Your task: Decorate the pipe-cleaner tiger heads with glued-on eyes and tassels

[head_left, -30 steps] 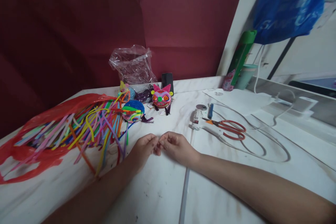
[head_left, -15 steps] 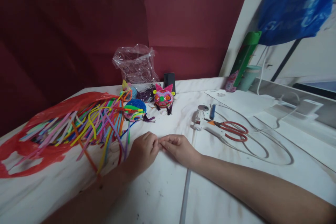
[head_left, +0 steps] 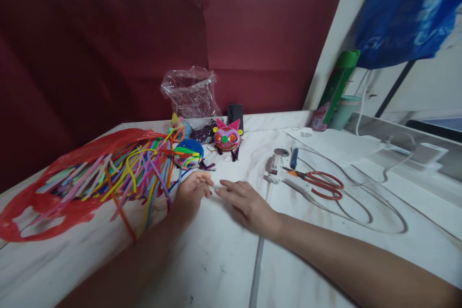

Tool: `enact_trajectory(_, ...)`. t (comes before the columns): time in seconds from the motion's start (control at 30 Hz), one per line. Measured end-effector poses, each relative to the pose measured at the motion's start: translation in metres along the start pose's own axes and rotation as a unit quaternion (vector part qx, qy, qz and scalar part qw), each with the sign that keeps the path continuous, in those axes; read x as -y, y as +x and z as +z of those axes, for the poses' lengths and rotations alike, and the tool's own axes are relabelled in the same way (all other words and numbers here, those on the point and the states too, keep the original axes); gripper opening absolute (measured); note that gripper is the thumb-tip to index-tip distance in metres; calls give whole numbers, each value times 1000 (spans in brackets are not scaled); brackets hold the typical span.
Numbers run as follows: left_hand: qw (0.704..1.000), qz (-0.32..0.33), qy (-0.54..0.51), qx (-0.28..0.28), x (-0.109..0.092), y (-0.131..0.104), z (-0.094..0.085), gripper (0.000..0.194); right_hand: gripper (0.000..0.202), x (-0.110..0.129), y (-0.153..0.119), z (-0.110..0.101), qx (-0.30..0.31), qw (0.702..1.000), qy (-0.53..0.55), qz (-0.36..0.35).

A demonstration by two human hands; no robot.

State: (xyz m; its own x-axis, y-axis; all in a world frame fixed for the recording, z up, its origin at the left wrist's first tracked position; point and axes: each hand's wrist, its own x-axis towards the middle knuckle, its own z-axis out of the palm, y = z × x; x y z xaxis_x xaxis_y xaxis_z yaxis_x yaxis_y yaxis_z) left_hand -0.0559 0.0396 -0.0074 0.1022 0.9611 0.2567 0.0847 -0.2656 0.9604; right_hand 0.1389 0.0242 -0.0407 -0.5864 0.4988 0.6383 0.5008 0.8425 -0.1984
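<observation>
Two bare hands hover over a white tabletop [head_left: 216,269], the left hand [head_left: 191,195] cupped inward, the right hand [head_left: 247,204] palm down; their fingertips are near but apart, with nothing visible between them. Just beyond the left hand lies a blue-topped ornament [head_left: 188,153], beside pipe cleaners [head_left: 144,166] on a red plastic bag [head_left: 119,140]. Right of the right hand lie a glue gun [head_left: 276,171] and scissors [head_left: 301,174]. Steady wrists and a right forearm clear of the cord [head_left: 404,224] would likely help fine fingertip work.
</observation>
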Motion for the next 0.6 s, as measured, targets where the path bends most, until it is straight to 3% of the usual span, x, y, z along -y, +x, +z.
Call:
enact_trajectory(0.13, 998, -16, 10, 54, -1, -3, 2, 18, 61, -1, 1, -5, 29, 992, -121, -11)
enact_trajectory(0.27, 995, -7, 26, 97, -4, -6, 2, 24, 60, 0, 2, -4, 34, 989, -142, -17)
enact_trajectory(0.43, 999, -6, 29, 28, 1, -3, 1, 23, 46, 2, 2, 0, -26, 996, 63, 57)
enact_trajectory(0.5, 998, -24, 48, 19, 3, -3, 3, 19, 45, 1, 2, 2, -53, 977, 169, 118)
enact_trajectory(0.6, 995, -40, 76, 56, 1, -9, 7, 18, 48, -4, 3, 6, -72, 936, 275, 210)
